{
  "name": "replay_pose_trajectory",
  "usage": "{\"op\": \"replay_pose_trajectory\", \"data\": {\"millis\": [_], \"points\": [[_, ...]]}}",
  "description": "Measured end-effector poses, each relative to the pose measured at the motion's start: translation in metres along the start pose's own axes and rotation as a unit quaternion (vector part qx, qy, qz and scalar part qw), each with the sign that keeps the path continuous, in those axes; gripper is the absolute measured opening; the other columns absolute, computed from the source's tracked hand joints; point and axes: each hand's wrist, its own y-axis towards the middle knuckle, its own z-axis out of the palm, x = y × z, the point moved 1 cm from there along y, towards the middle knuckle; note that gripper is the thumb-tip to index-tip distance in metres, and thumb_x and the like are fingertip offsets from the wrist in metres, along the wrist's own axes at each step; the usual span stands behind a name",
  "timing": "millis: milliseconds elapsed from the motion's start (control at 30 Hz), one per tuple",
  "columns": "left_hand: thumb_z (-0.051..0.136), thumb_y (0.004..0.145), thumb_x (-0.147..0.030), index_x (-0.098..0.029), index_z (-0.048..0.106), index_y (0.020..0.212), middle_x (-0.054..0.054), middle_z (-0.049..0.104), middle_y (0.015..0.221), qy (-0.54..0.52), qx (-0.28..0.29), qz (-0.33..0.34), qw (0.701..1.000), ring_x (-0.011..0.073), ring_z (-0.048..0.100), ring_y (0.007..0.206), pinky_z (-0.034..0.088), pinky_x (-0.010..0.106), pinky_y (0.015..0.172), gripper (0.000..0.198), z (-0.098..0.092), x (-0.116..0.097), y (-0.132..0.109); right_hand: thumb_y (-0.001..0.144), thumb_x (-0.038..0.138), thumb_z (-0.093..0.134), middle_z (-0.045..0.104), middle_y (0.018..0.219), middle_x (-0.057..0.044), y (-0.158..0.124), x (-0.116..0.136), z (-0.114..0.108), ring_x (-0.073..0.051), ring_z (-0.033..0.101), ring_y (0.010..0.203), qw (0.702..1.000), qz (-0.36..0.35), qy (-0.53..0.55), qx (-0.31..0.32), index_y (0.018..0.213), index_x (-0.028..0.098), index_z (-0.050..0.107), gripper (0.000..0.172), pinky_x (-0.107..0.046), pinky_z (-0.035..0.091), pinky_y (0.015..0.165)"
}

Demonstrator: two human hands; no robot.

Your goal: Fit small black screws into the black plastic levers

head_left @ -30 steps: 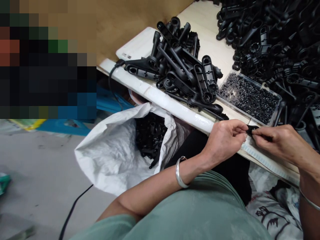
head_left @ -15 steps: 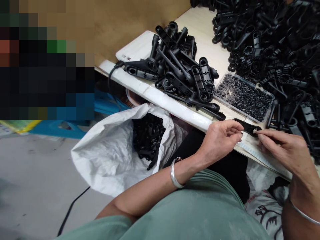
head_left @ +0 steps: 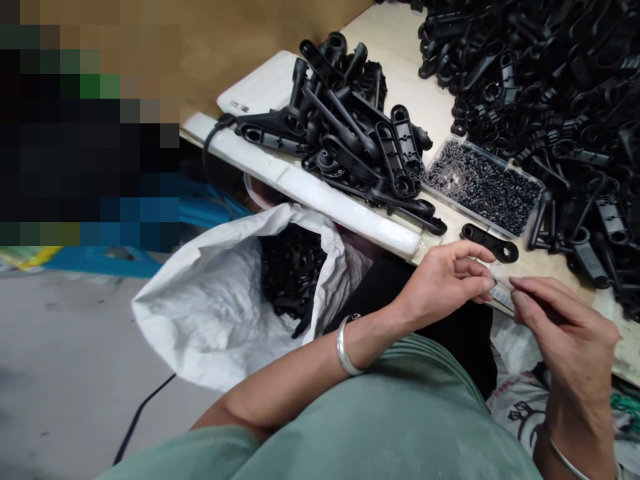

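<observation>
Over the table's front edge, my left hand (head_left: 453, 280) is closed, thumb and fingertips pressed round something too small to make out. Facing it, my right hand (head_left: 565, 313) has its thumb and forefinger pinched together, and what lies between them cannot be made out. The fingertips of the two hands are a short gap apart. Just beyond them a flat black plastic arm (head_left: 489, 243) with a round hole at one end lies on the table. Behind that piece stands a clear plastic box (head_left: 531, 220) full of small dark parts (head_left: 480, 183).
A pile of black plastic arms (head_left: 350, 140) lies left of the box, and a larger heap of black parts (head_left: 565, 80) covers the right side. Below the edge, a white sack (head_left: 200, 300) holds more black pieces. A white strip (head_left: 300, 183) runs along the table edge (head_left: 440, 250).
My right hand has moved down, away from the black plastic arm, whose round end now shows. My left hand has shifted slightly right. The view has turned a little.
</observation>
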Motion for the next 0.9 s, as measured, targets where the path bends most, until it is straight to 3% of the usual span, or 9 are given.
{"op": "replay_pose_trajectory", "data": {"millis": [67,233,600,900], "points": [[0.069,0.074,-0.004,-0.013,0.06,0.095,-0.004,0.066,0.067,-0.012,0.009,-0.006,1.0,0.0063,0.065,0.058,0.055,0.016,0.059,0.024,-0.001,0.0,-0.001,0.087,0.018,0.071,0.074,0.096,-0.003,0.002,0.006,0.005,-0.018,0.071,0.081,0.999,-0.036,-0.021,0.004,0.101,0.027,0.076,0.018,-0.033,0.061,0.076],[0.074,0.072,-0.006,-0.014,0.06,0.096,-0.003,0.068,0.068,-0.028,0.018,-0.018,0.999,0.0079,0.067,0.058,0.057,0.018,0.061,0.029,-0.003,0.0,-0.002,0.088,0.011,0.067,0.074,0.093,-0.003,0.006,0.015,0.012,-0.018,0.072,0.081,0.99,-0.129,-0.064,0.011,0.104,0.027,0.072,0.024,-0.033,0.061,0.073],[0.068,0.076,0.002,-0.01,0.065,0.1,-0.001,0.07,0.069,-0.045,0.009,-0.039,0.998,0.0084,0.07,0.063,0.059,0.017,0.064,0.027,-0.002,0.001,-0.002,0.09,0.014,0.066,0.075,0.092,-0.003,0.01,0.012,0.011,-0.017,0.072,0.08,0.986,-0.124,-0.101,0.043,0.097,0.024,0.069,0.013,-0.031,0.061,0.076],[0.069,0.075,-0.003,-0.011,0.068,0.099,0.0,0.071,0.069,0.005,-0.012,-0.016,1.0,0.0108,0.071,0.063,0.06,0.019,0.063,0.025,-0.003,0.005,0.001,0.09,0.011,0.064,0.076,0.094,-0.003,0.011,0.01,0.011,-0.018,0.073,0.08,0.976,-0.169,-0.128,0.053,0.106,0.026,0.069,0.022,-0.032,0.061,0.078]]}}
